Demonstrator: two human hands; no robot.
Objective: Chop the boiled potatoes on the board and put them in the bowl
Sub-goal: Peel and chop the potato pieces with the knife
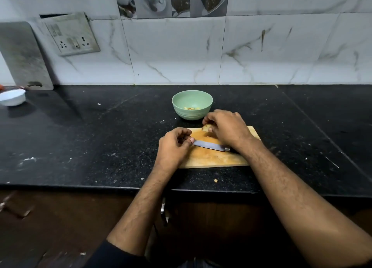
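A wooden cutting board [213, 159] lies on the black counter, and a knife [209, 145] rests flat across it, its handle hidden under my right wrist. My right hand [227, 126] is over the board's far edge, fingers closed on a pale potato piece [205, 128]. My left hand [173, 147] sits at the board's left end, fingers curled, its thumb touching the blade tip. Just beyond the board stands a green bowl [192, 97] with a few potato bits [190, 107] at its bottom.
A white bowl [12, 97] sits at the far left of the counter [100, 136], beneath a grey board [22, 54] leaning on the tiled wall. Crumbs dot the counter, one scrap [215, 180] near the front edge.
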